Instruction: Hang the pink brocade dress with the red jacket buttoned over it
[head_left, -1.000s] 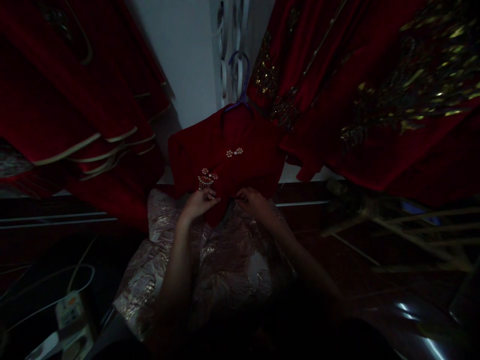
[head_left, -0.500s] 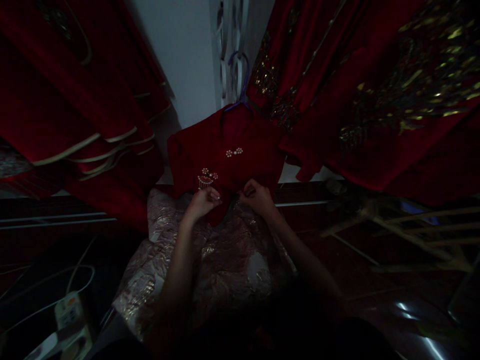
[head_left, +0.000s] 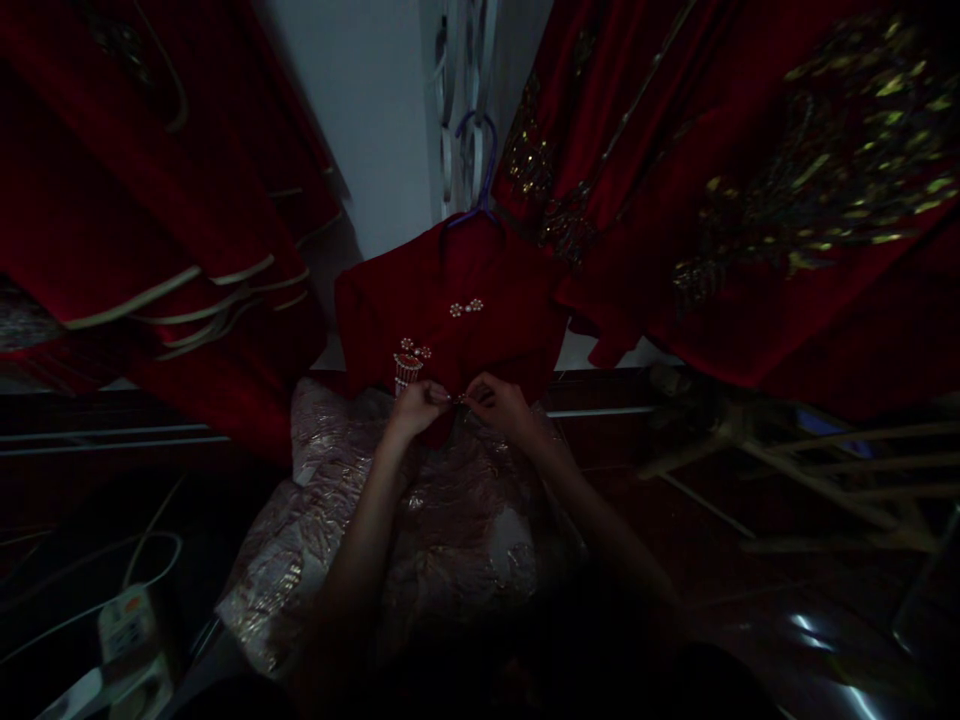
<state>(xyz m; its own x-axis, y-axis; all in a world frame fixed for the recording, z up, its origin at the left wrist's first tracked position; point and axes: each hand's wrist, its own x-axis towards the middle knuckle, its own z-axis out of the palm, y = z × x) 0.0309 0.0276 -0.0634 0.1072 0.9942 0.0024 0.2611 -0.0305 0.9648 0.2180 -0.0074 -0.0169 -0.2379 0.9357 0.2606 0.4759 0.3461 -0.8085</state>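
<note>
A red jacket hangs on a purple hanger in front of me. A pearl flower clasp spans its upper front, and a beaded ornament with a fringe sits lower on the left. At the jacket's lower front, my left hand pinches one side of a small beaded clasp. Opposite it, my right hand pinches the other side, fingertips almost meeting the left ones. Beneath both forearms spreads a shiny pink brocade cloth.
Red garments with pale trim hang at left. Gold-sequined red garments hang at right beside a metal scrollwork frame. A wooden rack stands at lower right. A white power strip with cords lies at lower left.
Both hands have come together at the jacket's lower front, drawing its two edges closer. The small clasp now shows between the fingertips, and the neck opening looks narrower.
</note>
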